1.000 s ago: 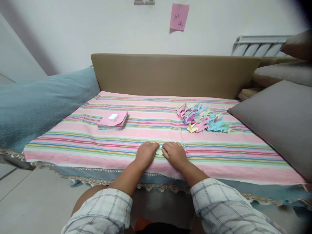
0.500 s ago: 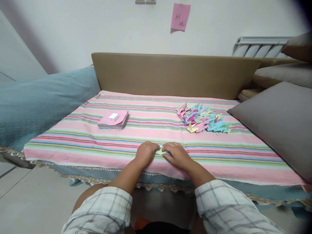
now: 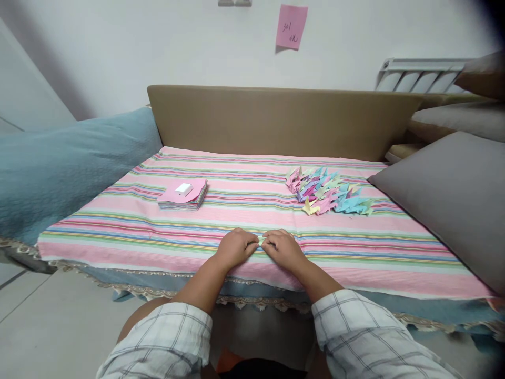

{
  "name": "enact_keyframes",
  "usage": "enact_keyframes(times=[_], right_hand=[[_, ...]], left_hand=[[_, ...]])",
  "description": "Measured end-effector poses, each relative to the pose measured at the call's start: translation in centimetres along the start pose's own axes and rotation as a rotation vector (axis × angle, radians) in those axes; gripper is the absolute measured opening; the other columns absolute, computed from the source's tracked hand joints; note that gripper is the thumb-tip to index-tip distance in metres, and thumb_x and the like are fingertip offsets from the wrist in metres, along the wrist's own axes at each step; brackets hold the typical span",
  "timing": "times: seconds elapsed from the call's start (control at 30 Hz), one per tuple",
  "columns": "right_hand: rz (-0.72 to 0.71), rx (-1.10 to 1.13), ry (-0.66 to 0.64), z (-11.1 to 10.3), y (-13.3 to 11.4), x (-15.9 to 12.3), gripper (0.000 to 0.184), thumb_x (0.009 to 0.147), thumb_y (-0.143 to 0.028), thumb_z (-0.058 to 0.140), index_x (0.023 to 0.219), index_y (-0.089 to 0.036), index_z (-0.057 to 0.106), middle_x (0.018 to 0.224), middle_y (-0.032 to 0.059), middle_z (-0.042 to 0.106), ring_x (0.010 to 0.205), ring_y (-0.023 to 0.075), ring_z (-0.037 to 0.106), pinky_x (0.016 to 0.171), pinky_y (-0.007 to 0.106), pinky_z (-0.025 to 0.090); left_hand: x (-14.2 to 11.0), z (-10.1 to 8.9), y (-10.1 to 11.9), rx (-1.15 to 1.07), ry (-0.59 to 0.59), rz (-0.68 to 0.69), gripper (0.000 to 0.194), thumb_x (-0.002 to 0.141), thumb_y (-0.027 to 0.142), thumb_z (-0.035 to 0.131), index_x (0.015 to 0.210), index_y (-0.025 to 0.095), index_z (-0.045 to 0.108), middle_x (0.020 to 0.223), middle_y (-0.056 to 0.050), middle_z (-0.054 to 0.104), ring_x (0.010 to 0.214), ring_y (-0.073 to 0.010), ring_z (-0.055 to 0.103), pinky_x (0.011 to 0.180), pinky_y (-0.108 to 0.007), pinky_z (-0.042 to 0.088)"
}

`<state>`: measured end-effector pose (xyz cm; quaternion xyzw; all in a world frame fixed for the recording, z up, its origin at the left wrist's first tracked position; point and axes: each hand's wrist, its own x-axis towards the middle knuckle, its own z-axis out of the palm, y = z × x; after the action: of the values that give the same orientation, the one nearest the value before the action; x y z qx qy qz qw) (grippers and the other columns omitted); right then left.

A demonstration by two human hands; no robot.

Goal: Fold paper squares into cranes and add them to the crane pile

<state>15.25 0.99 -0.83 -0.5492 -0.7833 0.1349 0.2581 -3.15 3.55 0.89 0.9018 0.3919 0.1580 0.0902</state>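
My left hand [image 3: 233,247] and my right hand [image 3: 283,248] rest close together near the front edge of a pink striped cloth [image 3: 138,221]. Their curled fingers press on a small pale green paper piece [image 3: 261,241], mostly hidden between them. A pile of folded paper cranes [image 3: 327,190] in several colours lies farther back on the right. A stack of square coloured papers [image 3: 183,196] with a small white block on top sits farther back on the left.
A blue blanket [image 3: 59,168] rises on the left and grey cushions [image 3: 457,195] on the right. A tan padded backrest [image 3: 276,121] stands behind the cloth. A pink sticky note [image 3: 291,27] hangs on the wall. Tiled floor [image 3: 47,326] lies below left.
My two hands have drawn closer together over the green paper, so less of it shows. Nothing else has moved.
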Motion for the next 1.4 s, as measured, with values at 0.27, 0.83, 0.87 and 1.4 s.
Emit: enact_keyframes(times=[0.27, 0.83, 0.87, 1.4], right_hand=[[0.09, 0.051, 0.04, 0.3, -0.4, 0.3, 0.013, 0.077, -0.025, 0.057, 0.07, -0.023, 0.067, 0.102, 0.0015, 0.068, 0.096, 0.0187, 0.057, 0.087, 0.033, 0.037], [0.17, 0.014, 0.119, 1.2, -1.0, 0.2, 0.006, 0.07, -0.022, 0.058, 0.075, -0.023, 0.056, 0.088, 0.002, 0.065, 0.089, 0.0216, 0.053, 0.079, 0.033, 0.037], [0.183, 0.036, 0.124, 1.3, -1.0, 0.2, 0.01, 0.07, -0.023, 0.058, 0.079, -0.023, 0.055, 0.087, 0.0015, 0.064, 0.088, 0.0216, 0.053, 0.079, 0.033, 0.037], [0.242, 0.078, 0.142, 1.9, -0.8, 0.4, 0.02, 0.072, -0.025, 0.061, 0.091, -0.024, 0.055, 0.098, 0.0026, 0.064, 0.094, 0.0239, 0.053, 0.083, 0.039, 0.036]], left_hand=[[0.2, 0.7, -0.3, -0.014, 0.025, -0.053, 0.017, 0.084, 0.029, 0.053, 0.087, 0.025, 0.069, 0.082, -0.001, 0.07, 0.082, -0.0169, 0.059, 0.075, -0.027, 0.041], [0.4, 0.7, 0.5, 0.019, 0.034, -0.166, 0.01, 0.078, 0.027, 0.062, 0.084, 0.026, 0.07, 0.079, -0.001, 0.07, 0.081, -0.019, 0.06, 0.071, -0.028, 0.042], [0.4, 0.8, 0.5, 0.02, 0.037, -0.168, 0.01, 0.078, 0.027, 0.062, 0.084, 0.026, 0.07, 0.079, -0.001, 0.07, 0.081, -0.0189, 0.06, 0.071, -0.028, 0.042], [0.5, 0.4, 0.8, 0.026, 0.029, -0.176, 0.009, 0.078, 0.029, 0.062, 0.082, 0.025, 0.07, 0.081, -0.001, 0.071, 0.081, -0.0189, 0.059, 0.069, -0.027, 0.042]])
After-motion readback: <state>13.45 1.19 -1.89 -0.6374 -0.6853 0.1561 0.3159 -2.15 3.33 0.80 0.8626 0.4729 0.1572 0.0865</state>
